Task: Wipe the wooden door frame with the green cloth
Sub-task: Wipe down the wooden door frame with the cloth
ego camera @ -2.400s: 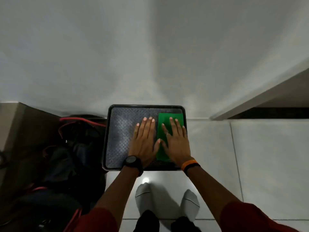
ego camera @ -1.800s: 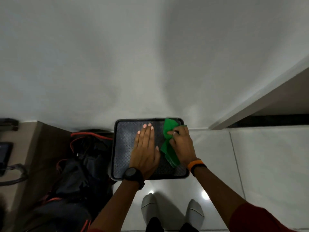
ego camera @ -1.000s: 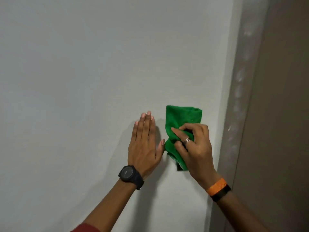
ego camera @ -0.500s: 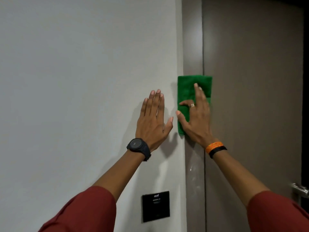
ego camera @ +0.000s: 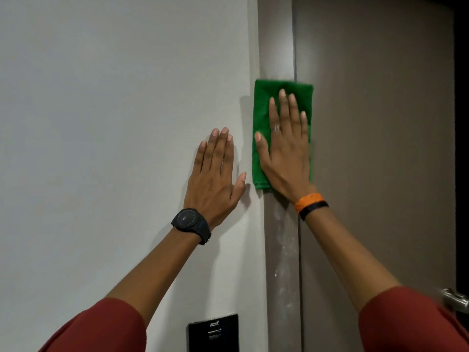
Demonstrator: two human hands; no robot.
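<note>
The wooden door frame (ego camera: 281, 250) runs as a brown vertical strip between the white wall and the door, with pale dusty smears on its lower part. A folded green cloth (ego camera: 261, 118) lies flat against the frame at about head height. My right hand (ego camera: 285, 151) presses on the cloth with its palm and its fingers spread upward. My left hand (ego camera: 215, 179) rests flat on the white wall just left of the frame, fingers together, holding nothing.
The brown door (ego camera: 375, 161) fills the right side, with a metal handle (ego camera: 454, 299) at the lower right edge. A small black panel (ego camera: 213, 334) is mounted on the white wall (ego camera: 114, 123) near the bottom, left of the frame.
The right hand lifted the cloth from a black tray on the floor, carried it up the wall and laid it flat on the frame. The left hand rose to the wall alongside.
</note>
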